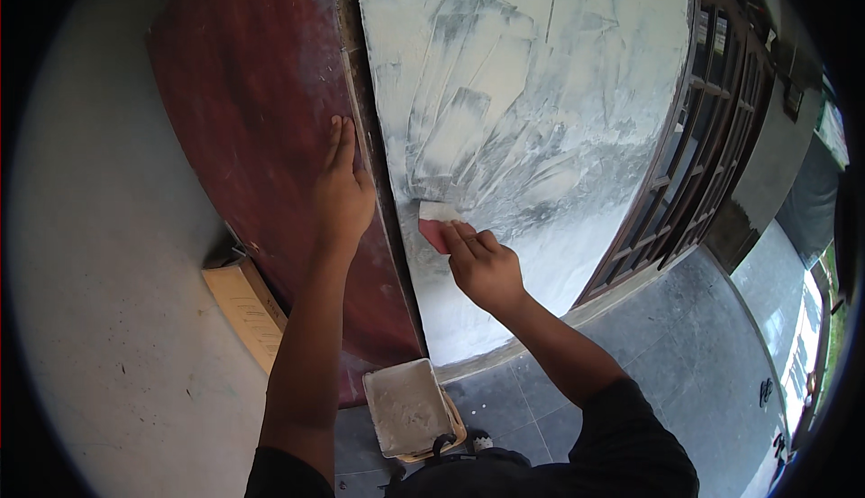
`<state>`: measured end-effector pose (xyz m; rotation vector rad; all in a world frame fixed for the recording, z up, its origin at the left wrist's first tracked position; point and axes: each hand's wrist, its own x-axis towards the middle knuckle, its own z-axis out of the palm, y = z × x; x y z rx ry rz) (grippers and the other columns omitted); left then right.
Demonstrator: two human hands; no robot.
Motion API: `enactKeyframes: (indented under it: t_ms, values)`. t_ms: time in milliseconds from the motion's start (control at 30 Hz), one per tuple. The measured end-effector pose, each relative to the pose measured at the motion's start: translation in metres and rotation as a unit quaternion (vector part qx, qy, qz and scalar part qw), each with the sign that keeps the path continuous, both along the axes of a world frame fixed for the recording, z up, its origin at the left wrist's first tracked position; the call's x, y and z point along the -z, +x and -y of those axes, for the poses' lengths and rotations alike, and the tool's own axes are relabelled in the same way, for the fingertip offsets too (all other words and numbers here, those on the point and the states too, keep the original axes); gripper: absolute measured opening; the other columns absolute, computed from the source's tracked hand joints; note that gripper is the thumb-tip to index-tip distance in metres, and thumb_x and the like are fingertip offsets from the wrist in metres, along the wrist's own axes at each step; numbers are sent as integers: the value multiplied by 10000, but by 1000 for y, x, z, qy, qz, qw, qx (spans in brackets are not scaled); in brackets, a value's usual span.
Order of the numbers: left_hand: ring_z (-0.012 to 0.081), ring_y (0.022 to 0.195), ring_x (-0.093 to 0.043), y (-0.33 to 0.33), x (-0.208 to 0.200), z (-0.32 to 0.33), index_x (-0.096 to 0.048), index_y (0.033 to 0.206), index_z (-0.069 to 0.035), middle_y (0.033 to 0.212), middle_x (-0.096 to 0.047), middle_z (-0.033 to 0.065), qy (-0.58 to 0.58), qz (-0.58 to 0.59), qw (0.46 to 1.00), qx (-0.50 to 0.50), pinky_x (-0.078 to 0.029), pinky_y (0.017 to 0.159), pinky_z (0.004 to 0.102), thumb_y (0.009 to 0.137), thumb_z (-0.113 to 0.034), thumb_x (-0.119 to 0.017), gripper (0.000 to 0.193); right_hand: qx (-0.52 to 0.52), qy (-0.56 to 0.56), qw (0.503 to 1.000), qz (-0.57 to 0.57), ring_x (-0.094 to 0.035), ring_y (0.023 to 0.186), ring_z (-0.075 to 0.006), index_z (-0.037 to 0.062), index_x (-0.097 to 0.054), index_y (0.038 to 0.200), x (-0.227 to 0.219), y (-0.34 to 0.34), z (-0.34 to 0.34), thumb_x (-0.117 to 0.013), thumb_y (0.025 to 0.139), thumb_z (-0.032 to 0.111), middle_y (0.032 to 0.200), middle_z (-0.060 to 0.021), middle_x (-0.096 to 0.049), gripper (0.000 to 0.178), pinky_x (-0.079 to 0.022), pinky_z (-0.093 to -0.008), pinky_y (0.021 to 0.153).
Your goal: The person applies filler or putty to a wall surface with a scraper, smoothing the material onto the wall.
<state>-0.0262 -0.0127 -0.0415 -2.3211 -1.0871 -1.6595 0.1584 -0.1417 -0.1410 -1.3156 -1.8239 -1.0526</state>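
My right hand (487,268) grips a small scraper (434,224), pale along its upper edge and red lower down. Its upper edge is against the wall (559,74), near the wall's left side. White filler lies over the grey wall in uneven, overlapping streaks, with darker grey patches around the scraper. My left hand (344,201) rests on a dark red-brown door panel (252,74), its visible fingers stretched upward close to the panel's right edge. A dark narrow gap runs between panel and wall.
A rectangular tub (378,421) smeared with pale paste stands low in front of me, over a woven basket (459,421). Left of the door is a cardboard box (248,304). A brown-framed window (694,128) borders the wall at right, above grey floor tiles (667,345).
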Motion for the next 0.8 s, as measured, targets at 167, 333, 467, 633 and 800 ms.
enactKeyframes:
  t_ms: [167, 333, 467, 633, 800]
  values:
    - [304, 1380, -452, 9, 4, 1, -414, 1498, -69, 1570, -382, 111, -21, 14, 1000, 4, -437, 1098, 378, 822, 66, -440, 690, 118, 141, 978, -99, -644, 829, -243, 11, -611, 1307, -74, 53, -7, -655, 807, 34, 1256, -154, -670, 503, -570, -309, 669]
    - [306, 1361, -473, 9, 4, 0, -425, 1484, -45, 1564, -382, 137, -7, -3, 1000, -11, -484, 1060, 387, 851, 29, -462, 639, 82, 32, 996, 1, -654, 813, -269, -23, -581, 1332, 13, 27, -35, -612, 827, 55, 1236, -197, -670, 512, -587, -334, 673]
    - [304, 1359, -476, 5, 3, 2, -430, 1483, -47, 1562, -384, 142, -25, -11, 1000, -13, -486, 1057, 385, 848, 34, -461, 640, 23, -41, 995, -93, -669, 802, -246, -34, -611, 1286, 39, 3, -3, -622, 804, 56, 1171, -173, -706, 490, -581, -318, 648]
    - [303, 1368, -469, 1, 8, -3, -413, 1494, -55, 1571, -368, 145, 13, -6, 999, -30, -479, 1066, 376, 857, 27, -460, 644, 43, 66, 977, -201, -661, 782, -260, 20, -637, 1269, -52, 21, 6, -635, 797, 12, 1175, -122, -715, 473, -570, -321, 672]
    - [321, 1382, -448, 28, 6, 1, -401, 1499, -49, 1572, -364, 156, 9, 3, 1000, -9, -452, 1096, 382, 862, 24, -459, 643, 143, 90, 986, -3, -671, 869, -265, -58, -602, 1286, -53, 43, -49, -588, 808, 86, 1213, -219, -677, 500, -590, -306, 632]
